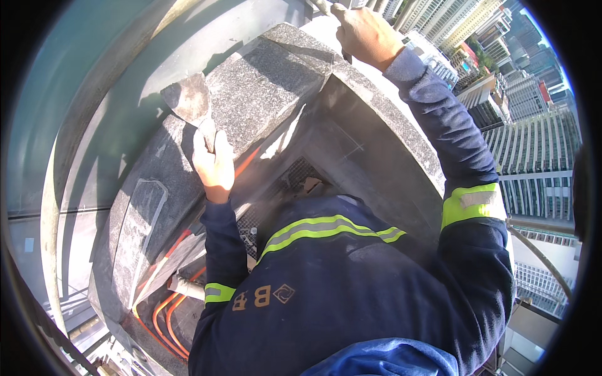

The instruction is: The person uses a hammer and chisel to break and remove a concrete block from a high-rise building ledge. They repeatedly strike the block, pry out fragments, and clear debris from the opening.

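A putty knife (189,99) with a wide, dusty, fan-shaped blade is in my left hand (214,163). My fingers are wrapped round its handle, and the blade points up and away over a rough grey stone ledge (251,84). Whether the blade touches the stone I cannot tell. At the top of the view, my right hand (370,37) is closed in a fist, out past the far corner of the ledge. A pale pole (322,6) shows beside its fingers; what the fist grips is hidden.
Pale scaffold poles (58,188) curve along the left, before glass panels (31,144). Orange cables (168,313) run in a recess at lower left. A dark mesh (295,178) lies below the ledge. Tall buildings (530,147) stand far below at right, past a steep drop.
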A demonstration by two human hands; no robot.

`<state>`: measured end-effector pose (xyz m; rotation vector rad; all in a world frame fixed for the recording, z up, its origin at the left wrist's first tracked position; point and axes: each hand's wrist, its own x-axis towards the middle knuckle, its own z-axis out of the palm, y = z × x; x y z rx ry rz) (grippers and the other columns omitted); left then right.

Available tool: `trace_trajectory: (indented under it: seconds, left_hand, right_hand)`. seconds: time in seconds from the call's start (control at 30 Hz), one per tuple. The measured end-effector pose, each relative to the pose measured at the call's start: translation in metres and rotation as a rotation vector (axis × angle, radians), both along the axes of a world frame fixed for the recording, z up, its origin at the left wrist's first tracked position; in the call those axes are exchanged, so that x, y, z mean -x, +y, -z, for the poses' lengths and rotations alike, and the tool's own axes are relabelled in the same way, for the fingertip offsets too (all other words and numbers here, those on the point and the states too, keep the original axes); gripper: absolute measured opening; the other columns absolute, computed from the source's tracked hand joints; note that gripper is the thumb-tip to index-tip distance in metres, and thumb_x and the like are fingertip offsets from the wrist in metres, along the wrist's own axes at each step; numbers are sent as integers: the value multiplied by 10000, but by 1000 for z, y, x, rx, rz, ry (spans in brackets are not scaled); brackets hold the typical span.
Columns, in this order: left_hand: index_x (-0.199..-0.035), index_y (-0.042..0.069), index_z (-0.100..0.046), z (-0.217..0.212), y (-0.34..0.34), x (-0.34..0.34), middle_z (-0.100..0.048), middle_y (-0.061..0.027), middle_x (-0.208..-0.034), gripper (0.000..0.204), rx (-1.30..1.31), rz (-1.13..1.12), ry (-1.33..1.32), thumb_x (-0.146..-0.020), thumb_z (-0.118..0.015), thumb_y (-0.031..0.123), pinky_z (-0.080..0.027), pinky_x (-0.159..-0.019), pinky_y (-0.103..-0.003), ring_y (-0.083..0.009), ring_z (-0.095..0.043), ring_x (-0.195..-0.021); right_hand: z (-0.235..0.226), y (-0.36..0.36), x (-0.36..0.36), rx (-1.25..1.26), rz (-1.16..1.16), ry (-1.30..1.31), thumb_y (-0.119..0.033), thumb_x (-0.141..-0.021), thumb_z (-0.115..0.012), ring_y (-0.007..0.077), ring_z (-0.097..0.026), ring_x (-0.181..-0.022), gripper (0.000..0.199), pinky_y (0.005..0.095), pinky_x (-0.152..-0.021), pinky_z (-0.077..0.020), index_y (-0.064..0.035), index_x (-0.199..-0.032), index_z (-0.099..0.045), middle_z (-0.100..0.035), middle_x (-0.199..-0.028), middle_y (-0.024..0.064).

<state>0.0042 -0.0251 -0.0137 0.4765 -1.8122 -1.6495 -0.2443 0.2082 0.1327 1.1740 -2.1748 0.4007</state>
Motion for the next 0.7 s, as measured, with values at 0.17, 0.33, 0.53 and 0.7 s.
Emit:
trace_trajectory:
  seconds: [0.17, 0.33, 0.53, 0.7]
  left_hand:
    - [-1273, -3, -563, -9, -2, -1, -580, 5, -786, 315, -63, 46, -38, -971, -598, 76, -462, -553, -226, -55, -536, -626]
    - [-1189, 14, -588, -10, -6, -5, -538, 31, -711, 219, -87, 95, 14, -980, -580, 77, -415, -501, -208, -32, -492, -571]
    - [-1095, 28, -587, -12, -4, -3, -531, 33, -691, 124, -94, 150, 23, -985, -567, 81, -354, -442, -198, -19, -443, -519]
    - [-1300, 3, -549, -13, -2, -6, -544, 23, -713, 314, -101, 127, 0, -992, -551, 64, -378, -484, -197, -29, -468, -556]
  right_hand:
    - [31, -24, 25, -105, -145, 93, -66, -803, -566, 380, -634, -601, 101, 484, -550, -507, -15, -878, -610, -598, -643, 196]
    - [37, -53, 3, -312, -83, 65, -98, -820, -595, 361, -632, -703, 99, 466, -620, -503, -38, -899, -600, -608, -753, 178]
    - [64, -101, -32, -523, 52, -46, -145, -928, -556, 273, -688, -780, 160, 388, -654, -578, -50, -876, -673, -657, -789, 120]
    - [81, -107, -63, -584, 35, -41, -204, -934, -548, 260, -671, -794, 169, 373, -668, -581, -129, -909, -697, -663, -808, 92]
